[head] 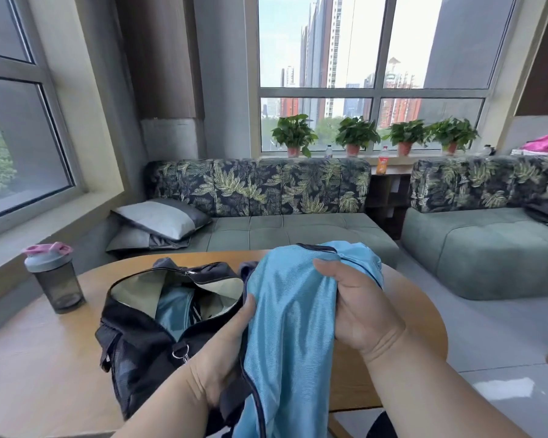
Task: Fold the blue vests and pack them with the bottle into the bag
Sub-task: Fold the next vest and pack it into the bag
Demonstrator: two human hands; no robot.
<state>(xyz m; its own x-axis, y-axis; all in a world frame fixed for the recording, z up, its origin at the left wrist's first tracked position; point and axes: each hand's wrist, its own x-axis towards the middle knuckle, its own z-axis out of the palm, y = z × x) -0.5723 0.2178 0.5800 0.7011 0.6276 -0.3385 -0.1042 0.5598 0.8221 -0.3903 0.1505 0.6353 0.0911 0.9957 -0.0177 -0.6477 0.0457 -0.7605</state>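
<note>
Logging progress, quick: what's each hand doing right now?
Left hand: grips the blue vest at its left edge.
Right hand: grips the same vest.

The vest is thin, shiny blue cloth; the bag matt dark fabric with a metal clip; the bottle smoky translucent plastic; the counter smooth wood.

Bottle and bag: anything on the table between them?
Nothing. Head view shows only bare wooden table between the bottle and the open bag. They stand apart, not touching.
</note>
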